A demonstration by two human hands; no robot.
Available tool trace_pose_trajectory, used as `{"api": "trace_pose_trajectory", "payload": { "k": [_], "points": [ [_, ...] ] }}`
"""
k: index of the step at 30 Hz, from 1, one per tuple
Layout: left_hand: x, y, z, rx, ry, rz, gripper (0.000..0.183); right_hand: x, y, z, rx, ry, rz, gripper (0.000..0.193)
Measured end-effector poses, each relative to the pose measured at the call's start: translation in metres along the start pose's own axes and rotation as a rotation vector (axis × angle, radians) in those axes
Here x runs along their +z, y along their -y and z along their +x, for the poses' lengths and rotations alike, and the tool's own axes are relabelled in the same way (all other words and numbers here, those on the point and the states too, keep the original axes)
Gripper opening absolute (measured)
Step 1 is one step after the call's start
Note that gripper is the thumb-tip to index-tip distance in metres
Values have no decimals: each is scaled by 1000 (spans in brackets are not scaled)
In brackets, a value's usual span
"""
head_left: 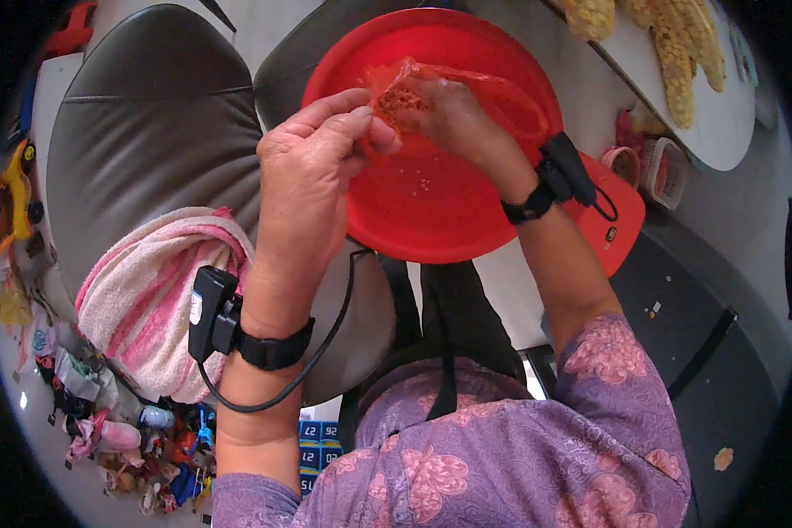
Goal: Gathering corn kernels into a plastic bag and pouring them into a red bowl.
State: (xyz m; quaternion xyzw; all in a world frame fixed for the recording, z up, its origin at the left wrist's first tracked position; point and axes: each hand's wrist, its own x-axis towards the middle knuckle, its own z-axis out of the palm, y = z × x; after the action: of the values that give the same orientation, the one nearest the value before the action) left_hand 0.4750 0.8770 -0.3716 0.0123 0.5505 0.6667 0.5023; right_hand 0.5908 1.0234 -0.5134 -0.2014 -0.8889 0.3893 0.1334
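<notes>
Above a large red basin [431, 231], my left hand [321, 145] pinches the edge of a thin see-through plastic bag [502, 86]. Small orange-brown grains [400, 104] show inside the bag's mouth. My right hand [462, 119] is at the bag's opening, its fingers partly hidden by the plastic and the grains, so their grip is unclear. A few pale loose grains lie on the basin's bottom below the hands. Each wrist wears a black strap with a small device on it.
A grey padded chair [158, 114] stands left, with a pink and white towel [172, 299] on its seat. Corn cobs [673, 70] lie on a white table [722, 132] at far right, near a white basket [663, 172]. Toys and dolls [141, 449] crowd the floor at lower left.
</notes>
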Motion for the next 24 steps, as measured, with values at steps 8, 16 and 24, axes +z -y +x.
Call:
{"api": "trace_pose_trajectory", "payload": {
  "k": [8, 16, 24],
  "points": [
    [-7, -4, -1, 9, -2, 53, 31, -14, 50, -68, 397, 114, 139, 12],
    [-5, 0, 2, 16, 27, 40, 31, 72, -58, -104, 328, 115, -84, 32],
    [-4, 3, 2, 18, 29, 48, 31, 107, -30, -124, 313, 373, -230, 25]
  ]
}}
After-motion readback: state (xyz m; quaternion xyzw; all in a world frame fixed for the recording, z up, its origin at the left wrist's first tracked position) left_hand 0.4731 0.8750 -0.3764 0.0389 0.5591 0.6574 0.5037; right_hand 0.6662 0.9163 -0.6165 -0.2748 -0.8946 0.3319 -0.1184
